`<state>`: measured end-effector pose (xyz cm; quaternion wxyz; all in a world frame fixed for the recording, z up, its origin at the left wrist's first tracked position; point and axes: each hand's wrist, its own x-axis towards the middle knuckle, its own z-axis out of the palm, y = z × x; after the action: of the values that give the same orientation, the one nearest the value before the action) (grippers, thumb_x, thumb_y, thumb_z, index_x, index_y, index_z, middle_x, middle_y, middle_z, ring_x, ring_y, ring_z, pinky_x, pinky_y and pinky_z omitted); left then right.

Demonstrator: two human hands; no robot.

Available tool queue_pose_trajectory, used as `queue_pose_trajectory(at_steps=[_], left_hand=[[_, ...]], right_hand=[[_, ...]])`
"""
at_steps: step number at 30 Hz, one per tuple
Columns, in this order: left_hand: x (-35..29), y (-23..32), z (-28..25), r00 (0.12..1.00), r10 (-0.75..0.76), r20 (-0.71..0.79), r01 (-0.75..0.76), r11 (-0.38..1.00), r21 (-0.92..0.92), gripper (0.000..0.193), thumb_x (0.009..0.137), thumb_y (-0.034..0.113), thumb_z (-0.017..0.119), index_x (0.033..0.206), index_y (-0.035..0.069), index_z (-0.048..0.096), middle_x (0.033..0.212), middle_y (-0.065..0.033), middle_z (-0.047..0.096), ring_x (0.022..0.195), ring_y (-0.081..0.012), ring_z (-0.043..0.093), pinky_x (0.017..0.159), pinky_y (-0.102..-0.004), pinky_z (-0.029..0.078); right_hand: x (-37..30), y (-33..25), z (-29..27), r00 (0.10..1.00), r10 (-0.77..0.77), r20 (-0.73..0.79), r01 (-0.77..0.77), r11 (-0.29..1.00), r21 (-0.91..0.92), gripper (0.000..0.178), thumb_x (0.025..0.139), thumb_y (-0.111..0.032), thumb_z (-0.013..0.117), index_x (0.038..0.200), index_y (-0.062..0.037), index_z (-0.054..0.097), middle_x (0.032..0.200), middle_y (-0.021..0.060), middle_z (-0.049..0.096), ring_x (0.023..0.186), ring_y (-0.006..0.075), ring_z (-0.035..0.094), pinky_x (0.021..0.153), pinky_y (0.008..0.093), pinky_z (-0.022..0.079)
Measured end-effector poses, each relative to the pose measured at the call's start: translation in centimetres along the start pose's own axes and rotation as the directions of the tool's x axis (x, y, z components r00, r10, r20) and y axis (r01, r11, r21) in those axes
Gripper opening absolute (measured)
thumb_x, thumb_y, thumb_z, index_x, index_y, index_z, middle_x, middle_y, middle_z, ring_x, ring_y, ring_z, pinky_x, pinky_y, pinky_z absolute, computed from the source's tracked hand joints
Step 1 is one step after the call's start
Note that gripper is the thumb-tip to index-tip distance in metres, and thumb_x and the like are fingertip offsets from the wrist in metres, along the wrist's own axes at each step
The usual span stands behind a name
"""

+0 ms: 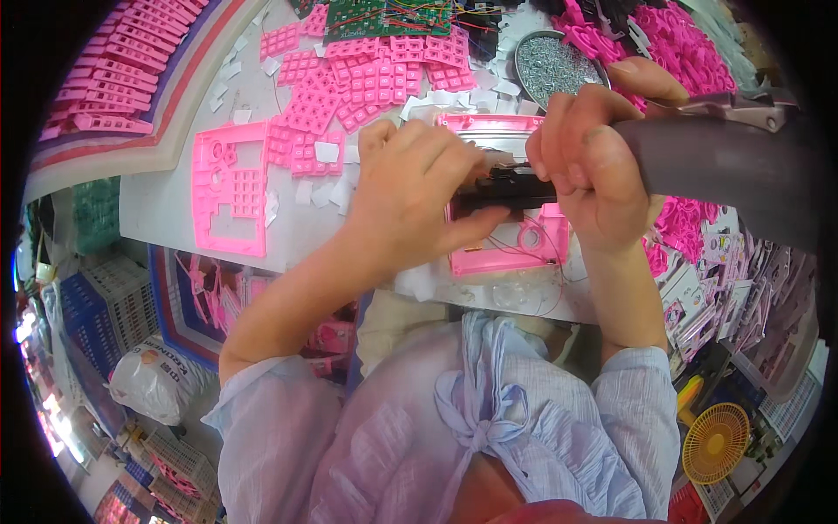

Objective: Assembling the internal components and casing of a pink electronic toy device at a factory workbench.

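Note:
My left hand (406,188) pinches a black plastic part (515,188) over a pink plastic housing (502,260), thumb below it and fingers above. My right hand (598,157) is closed around a dark grey electric screwdriver (716,153) with a metal lever, lying nearly level. Its thin front end points left at the black part; whether the tip touches a screw is hidden by my fingers. Thin red wires run from the black part across the housing, which has a round grille at its lower right.
Another pink housing (231,188) lies to the left, beside pink keypads (375,83) and paper scraps (327,194). A round dish of screws (559,70) stands at the back, near green circuit boards (384,19). Pink parts (681,44) heap at the right, and a yellow basket (716,443) sits lower right.

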<state>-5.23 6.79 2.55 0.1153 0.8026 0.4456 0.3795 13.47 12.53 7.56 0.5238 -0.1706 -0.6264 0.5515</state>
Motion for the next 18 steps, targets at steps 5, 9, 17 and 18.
queue_pose_trajectory(at_steps=[5,9,17,18], left_hand=[[1.9,-0.1,0.4,0.990,0.137,-0.027,-0.131,0.979,0.153,0.018,0.074,0.023,0.081,0.085,0.017,0.068,0.080,0.0038,0.062,0.082,-0.0171,0.058,0.084,-0.0409,0.033],[1.8,-0.1,0.6,0.999,0.005,-0.051,-0.014,0.985,-0.172,0.015,0.075,0.018,0.081,0.080,0.015,0.068,0.075,0.0024,0.062,0.079,-0.0173,0.058,0.084,-0.0397,0.034],[-0.3,1.3,0.7,0.985,-0.085,-0.153,0.069,0.992,-0.106,0.031,0.072,0.024,0.085,0.096,0.013,0.069,0.091,0.0021,0.067,0.087,-0.0188,0.059,0.086,-0.0397,0.032],[-0.6,1.5,0.6,0.989,-0.085,-0.119,0.085,0.996,-0.008,0.035,0.071,0.026,0.085,0.099,0.013,0.068,0.095,0.0019,0.068,0.089,-0.0193,0.059,0.086,-0.0401,0.032]], right_hand=[[0.3,-0.8,0.6,0.997,-0.069,0.027,0.065,0.991,0.120,0.051,0.097,-0.011,0.052,0.146,-0.0157,0.038,0.067,0.0006,0.043,0.056,0.0125,0.040,0.050,0.0303,0.041],[0.5,-1.1,0.4,0.991,-0.136,0.008,0.128,0.949,0.289,0.049,0.100,-0.017,0.049,0.148,-0.0183,0.038,0.068,-0.0011,0.043,0.056,0.0122,0.041,0.051,0.0310,0.042],[-0.2,-1.2,-0.4,0.992,-0.123,0.030,0.115,0.975,0.192,0.046,0.102,-0.019,0.051,0.147,-0.0189,0.039,0.067,-0.0008,0.042,0.057,0.0123,0.040,0.052,0.0302,0.042],[-0.5,-0.8,-0.4,0.994,-0.109,0.017,0.106,0.985,0.133,0.046,0.101,-0.017,0.051,0.145,-0.0184,0.039,0.067,-0.0003,0.042,0.057,0.0124,0.040,0.052,0.0301,0.042]])
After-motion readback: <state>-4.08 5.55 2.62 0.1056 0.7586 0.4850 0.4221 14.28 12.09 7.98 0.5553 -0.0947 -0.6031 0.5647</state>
